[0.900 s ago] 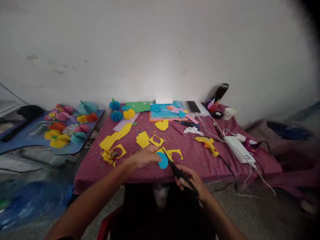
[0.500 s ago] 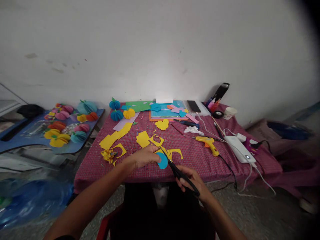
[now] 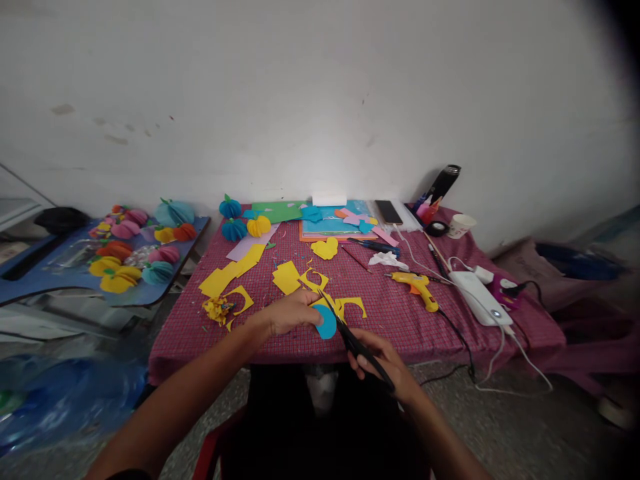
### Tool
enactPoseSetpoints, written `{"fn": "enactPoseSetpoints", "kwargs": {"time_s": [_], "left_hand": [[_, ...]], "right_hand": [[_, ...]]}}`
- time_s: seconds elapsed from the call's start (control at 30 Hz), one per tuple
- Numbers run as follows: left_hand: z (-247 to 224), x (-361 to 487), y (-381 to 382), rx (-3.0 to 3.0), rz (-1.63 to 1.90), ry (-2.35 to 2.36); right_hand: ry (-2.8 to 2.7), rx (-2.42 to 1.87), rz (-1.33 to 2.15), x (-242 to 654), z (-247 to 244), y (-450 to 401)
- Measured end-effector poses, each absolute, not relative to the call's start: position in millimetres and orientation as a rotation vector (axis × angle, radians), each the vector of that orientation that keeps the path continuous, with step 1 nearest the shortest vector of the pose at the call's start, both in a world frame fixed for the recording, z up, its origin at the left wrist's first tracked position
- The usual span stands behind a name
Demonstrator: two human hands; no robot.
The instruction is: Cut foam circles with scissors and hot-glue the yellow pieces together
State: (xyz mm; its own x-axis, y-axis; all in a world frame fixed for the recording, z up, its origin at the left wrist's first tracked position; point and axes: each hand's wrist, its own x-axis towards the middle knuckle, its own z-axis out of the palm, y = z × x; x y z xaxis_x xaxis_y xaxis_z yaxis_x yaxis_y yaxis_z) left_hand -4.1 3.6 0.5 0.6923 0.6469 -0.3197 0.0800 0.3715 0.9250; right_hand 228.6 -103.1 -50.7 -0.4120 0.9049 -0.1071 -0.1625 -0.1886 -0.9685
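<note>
My left hand (image 3: 295, 312) pinches a round blue paper disc (image 3: 327, 323) with yellow paper showing at its upper edge. Fingers of my right hand (image 3: 377, 357) are wrapped around the handles of black scissors (image 3: 356, 341). The blades point up and left, lying along the right edge of the paper near my left fingertips. Yellow offcuts (image 3: 354, 305) with curved cut-outs lie just beyond the blades. A stack of yellow paper pieces (image 3: 287, 277) and a pile of yellow paper circles (image 3: 325, 249) rest farther back on the checked tablecloth (image 3: 300, 347).
A yellow glue gun (image 3: 419, 288) and a white power strip (image 3: 477, 297) with trailing cables are on the right. Blue paper pumpkins (image 3: 233, 230) stand at the back left. More paper pumpkins (image 3: 120, 279) sit on a blue side table. A phone (image 3: 389, 212) lies at the back.
The scissor handles and my right hand have shifted slightly left and the handles sit closer together. My left hand keeps its pinch on the paper, nearly still.
</note>
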Motion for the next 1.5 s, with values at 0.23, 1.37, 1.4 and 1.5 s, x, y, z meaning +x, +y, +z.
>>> {"fn": "enactPoseSetpoints", "kwargs": {"time_s": [0.23, 1.37, 1.4, 1.5], "left_hand": [[-1, -3, 2, 1.117, 0.409, 0.766], [-2, -4, 6, 1.199, 0.329, 0.791], [-2, -4, 6, 1.203, 0.320, 0.792], [-3, -5, 7, 1.227, 0.288, 0.805]], "right_hand": [[-1.240, -0.994, 1.705, 231, -53, -104], [-1.314, -1.059, 1.714, 235, -42, -104], [-1.315, -1.062, 1.717, 235, -42, -104], [-1.299, -1.079, 1.732, 236, -41, -104]]}}
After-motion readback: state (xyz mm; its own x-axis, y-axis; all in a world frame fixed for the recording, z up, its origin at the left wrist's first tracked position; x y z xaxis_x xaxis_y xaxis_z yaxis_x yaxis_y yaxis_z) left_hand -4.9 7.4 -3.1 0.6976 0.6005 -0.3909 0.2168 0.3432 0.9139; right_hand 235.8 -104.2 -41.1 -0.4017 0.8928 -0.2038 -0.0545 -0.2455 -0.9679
